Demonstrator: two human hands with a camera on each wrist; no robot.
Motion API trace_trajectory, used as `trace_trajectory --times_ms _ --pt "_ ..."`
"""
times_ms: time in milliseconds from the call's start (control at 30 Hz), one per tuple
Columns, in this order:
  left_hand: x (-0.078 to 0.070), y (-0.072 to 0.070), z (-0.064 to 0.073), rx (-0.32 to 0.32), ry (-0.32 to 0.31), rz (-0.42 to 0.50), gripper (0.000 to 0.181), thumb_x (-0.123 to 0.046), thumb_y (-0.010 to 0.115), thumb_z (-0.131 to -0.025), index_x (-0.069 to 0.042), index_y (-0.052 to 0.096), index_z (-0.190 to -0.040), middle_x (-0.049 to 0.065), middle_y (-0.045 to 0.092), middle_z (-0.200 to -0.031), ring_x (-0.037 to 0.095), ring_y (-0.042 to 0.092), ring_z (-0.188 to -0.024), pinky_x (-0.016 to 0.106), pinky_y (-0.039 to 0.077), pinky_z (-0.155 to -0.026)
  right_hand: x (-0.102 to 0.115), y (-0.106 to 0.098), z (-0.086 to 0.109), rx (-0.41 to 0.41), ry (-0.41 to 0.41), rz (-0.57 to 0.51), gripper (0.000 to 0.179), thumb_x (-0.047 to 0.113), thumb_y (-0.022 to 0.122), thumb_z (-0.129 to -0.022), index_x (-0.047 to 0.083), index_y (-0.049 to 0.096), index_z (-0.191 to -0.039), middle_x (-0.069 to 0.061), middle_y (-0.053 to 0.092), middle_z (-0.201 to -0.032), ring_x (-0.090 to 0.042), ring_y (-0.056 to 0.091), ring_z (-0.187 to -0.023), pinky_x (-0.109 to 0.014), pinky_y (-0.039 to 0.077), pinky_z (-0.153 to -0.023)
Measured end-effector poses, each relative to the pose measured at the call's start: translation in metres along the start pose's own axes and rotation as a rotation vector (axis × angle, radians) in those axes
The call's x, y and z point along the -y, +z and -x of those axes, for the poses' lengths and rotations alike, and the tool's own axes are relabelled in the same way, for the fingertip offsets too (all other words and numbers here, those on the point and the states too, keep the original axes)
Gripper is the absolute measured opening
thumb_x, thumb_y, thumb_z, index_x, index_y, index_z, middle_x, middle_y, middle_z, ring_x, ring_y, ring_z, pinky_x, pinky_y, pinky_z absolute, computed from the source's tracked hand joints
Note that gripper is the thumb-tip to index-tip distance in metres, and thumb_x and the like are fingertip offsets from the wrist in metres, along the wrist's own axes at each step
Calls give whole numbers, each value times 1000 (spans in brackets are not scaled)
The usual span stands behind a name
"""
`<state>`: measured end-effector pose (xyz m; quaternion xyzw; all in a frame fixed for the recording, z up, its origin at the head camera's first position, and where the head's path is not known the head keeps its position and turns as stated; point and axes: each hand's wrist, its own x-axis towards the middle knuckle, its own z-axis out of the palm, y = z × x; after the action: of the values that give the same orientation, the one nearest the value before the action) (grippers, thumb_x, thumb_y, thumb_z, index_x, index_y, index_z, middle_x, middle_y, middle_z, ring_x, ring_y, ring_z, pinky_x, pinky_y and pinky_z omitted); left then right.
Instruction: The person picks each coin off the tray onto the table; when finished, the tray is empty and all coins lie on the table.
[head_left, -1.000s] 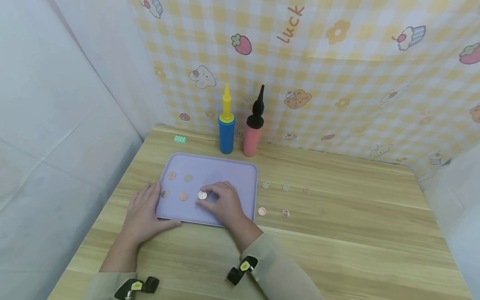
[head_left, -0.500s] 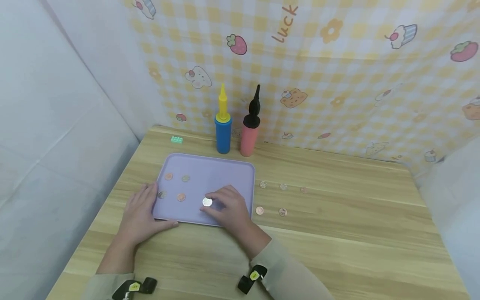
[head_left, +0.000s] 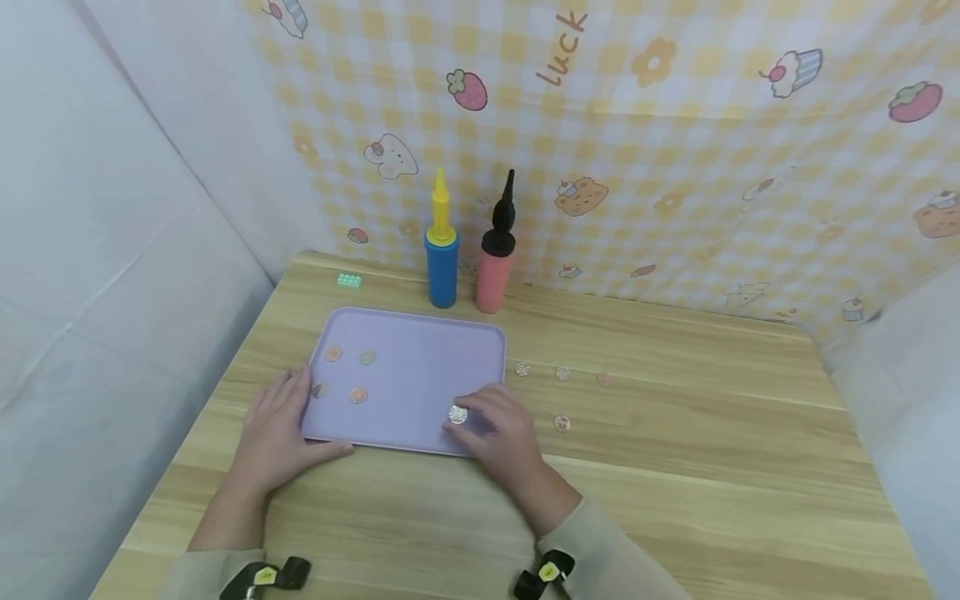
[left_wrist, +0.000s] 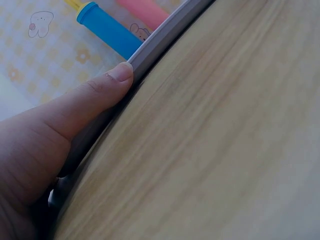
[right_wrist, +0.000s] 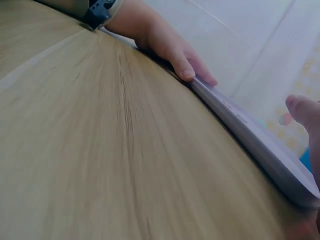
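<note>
A lilac tray (head_left: 412, 329) lies on the wooden table. My left hand (head_left: 273, 433) rests at its front left corner with fingers along the left side and thumb along the front edge; the left wrist view shows the thumb (left_wrist: 120, 72) against the rim. Over the tray's front right part, my right hand (head_left: 498, 433) pinches a shiny silver coin (head_left: 458, 414) between thumb and forefinger. In the tray's left half lie two copper coins, one farther back (head_left: 333, 354) and one nearer (head_left: 358, 395), plus a dull pale coin (head_left: 367, 357) and a silver coin (head_left: 320, 390).
Right of the tray lie two silver coins (head_left: 522, 368), a faint copper coin (head_left: 603, 379) and a nearer copper coin (head_left: 562, 423). Behind the tray stand a blue and yellow hand pump (head_left: 442, 271) and a pink and black one (head_left: 491, 279). A mint toy brick (head_left: 348, 281) lies back left.
My right hand has moved right across the tray with the silver coin, and now covers the spot of one copper coin beside the tray. The left hand stays at the corner.
</note>
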<state>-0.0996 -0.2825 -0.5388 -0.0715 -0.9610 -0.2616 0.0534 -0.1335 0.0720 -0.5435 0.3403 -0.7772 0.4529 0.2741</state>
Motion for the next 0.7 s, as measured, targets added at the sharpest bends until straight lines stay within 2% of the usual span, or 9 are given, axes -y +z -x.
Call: trace_trajectory --times_ms 200,433,700 --pt "0 1 2 -3 2 2 149 -68 94 -65 7 15 -167 34 27 -168 57 20 -155 71 7 -125 -9 -30 19 24 87 54 33 18 97 -77 7 82 -105 0 79 -98 -21 68 -94 -28 56 -82" --pt "0 -2 2 -27 18 10 148 -64 95 -68 7 13 -167 35 29 -167 57 25 -152 72 10 -125 -11 -61 32 5 206 100 31 14 96 -77 9 83 -104 1 78 -98 -21 66 -96 -18 51 -84" --pt "-1 0 1 -20 15 5 146 -64 94 -69 7 12 -168 34 28 -167 58 23 -153 75 8 -124 -14 -95 52 -20 302 221 33 14 98 -75 11 84 -104 1 79 -104 -21 67 -100 -21 52 -87"
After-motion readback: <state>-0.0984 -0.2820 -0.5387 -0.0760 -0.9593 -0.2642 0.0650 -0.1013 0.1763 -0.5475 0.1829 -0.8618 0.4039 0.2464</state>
